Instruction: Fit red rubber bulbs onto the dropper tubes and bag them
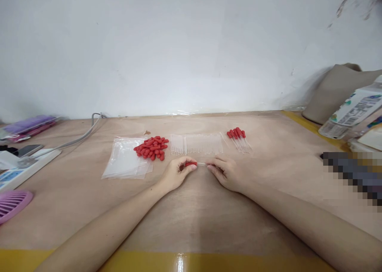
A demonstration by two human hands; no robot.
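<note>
Between thumb and fingers, my left hand (176,173) pinches a red rubber dropper bulb (191,164). A thin clear glass tube (201,164) runs from the bulb's right end to my right hand (225,172), whose thumb and fingers are closed on it. How deep the tube sits in the bulb is hidden. Beyond my left hand lies a heap of red bulbs (151,147), partly on clear plastic bags (125,160). Rows of loose glass tubes (197,143) lie just past both hands. Several droppers with red bulbs (236,133) fan out behind my right hand.
At left are a white power strip (32,168) with a grey cable (80,140), a phone (30,149), purple packets (30,124) and a pink fan grille (14,205). A plastic bottle (352,108) and a grey-brown object (337,90) stand at right. A wall closes the back.
</note>
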